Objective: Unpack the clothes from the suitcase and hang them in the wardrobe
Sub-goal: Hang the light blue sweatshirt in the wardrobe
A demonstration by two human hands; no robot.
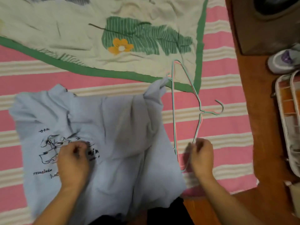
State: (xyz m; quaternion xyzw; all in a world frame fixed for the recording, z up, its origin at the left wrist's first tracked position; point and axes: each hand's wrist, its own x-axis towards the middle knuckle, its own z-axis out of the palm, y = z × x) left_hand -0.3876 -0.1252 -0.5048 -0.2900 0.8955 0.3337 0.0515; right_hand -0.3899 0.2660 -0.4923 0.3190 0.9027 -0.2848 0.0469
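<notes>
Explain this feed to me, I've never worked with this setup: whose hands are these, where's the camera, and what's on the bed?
No machine here: a person's two bare hands, seen from one camera worn on their head, looking down. A light blue T-shirt with black print lies spread on a pink striped bed cover. The left hand pinches the shirt's fabric. The right hand grips wire hangers beside the shirt. A cream quilt with a green border lies beyond.
</notes>
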